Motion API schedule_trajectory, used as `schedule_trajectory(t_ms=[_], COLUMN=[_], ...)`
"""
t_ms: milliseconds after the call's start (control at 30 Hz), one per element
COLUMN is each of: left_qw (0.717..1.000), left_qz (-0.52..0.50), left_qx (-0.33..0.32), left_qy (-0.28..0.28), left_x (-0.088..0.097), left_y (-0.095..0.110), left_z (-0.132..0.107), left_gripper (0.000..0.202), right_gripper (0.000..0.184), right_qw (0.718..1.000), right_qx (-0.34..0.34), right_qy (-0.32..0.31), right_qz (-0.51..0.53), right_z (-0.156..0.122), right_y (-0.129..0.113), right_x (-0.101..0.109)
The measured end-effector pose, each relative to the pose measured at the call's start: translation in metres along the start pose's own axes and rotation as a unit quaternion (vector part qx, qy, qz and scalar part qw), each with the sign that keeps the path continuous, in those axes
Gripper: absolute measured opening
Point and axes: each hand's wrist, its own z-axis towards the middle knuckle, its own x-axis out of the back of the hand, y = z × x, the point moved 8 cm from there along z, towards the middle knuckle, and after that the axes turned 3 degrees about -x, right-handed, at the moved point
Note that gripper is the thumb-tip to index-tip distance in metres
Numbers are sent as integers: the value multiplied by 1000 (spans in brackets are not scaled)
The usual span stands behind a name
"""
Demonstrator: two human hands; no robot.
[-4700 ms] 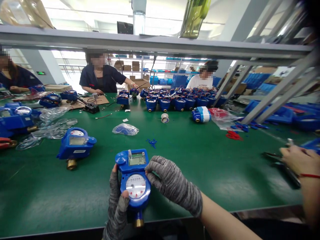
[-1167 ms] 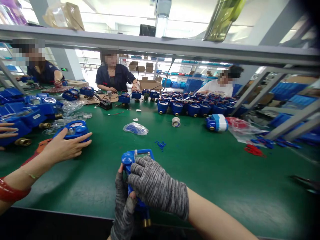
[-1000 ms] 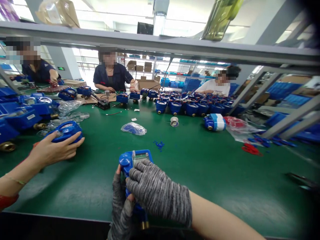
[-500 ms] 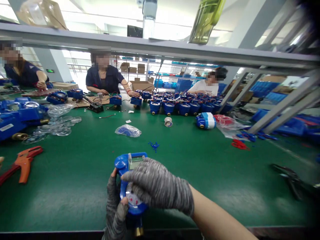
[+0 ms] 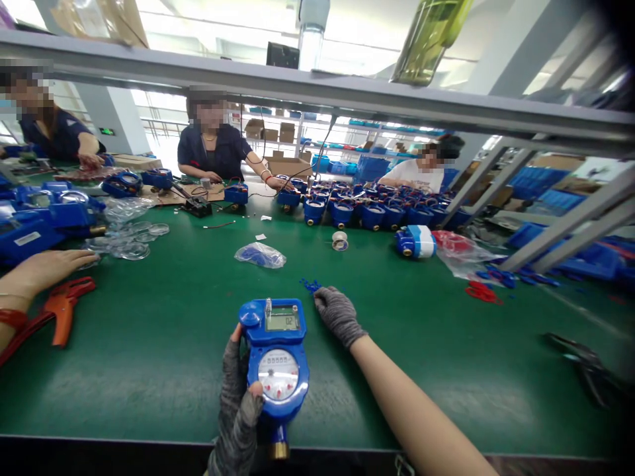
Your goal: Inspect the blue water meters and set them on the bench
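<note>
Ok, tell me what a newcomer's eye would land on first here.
The blue water meter with its digital display and round dial stands out, gripped by the gloved left hand at the near edge of the green table. Just beyond it, the gloved right hand reaches a scatter of small blue pieces. Across the table stands a crowded row of blue meters, and an orange tool lies at far left.

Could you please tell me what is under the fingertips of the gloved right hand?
A small heap of blue bits lies on the green table at the right hand's fingertips; anything beneath the glove is covered. The left hand holds the blue meter.
</note>
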Motion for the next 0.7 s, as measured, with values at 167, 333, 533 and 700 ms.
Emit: schedule_trajectory(t_ms=[167,333,533,700], left_qw=[996,994,996,997], left_qz=[-79,-97,-78,-73], left_qx=[45,50,39,26], left_qy=[16,16,34,29], left_x=[-4,-7,-3,-3], left_y=[-10,-8,-10,-12], left_z=[-1,-1,0,2], left_gripper=[82,81,86,83], right_gripper=[24,20,15,16], right_qw=[1000,999,997,996], right_qx=[-4,-13,-1,-2], right_qy=[-11,-36,-78,-86], right_qz=[-14,-17,-9,-6], right_z=[3,5,6,2], right_y=[-1,-2,-6,-8], right_x=[1,3,6,5])
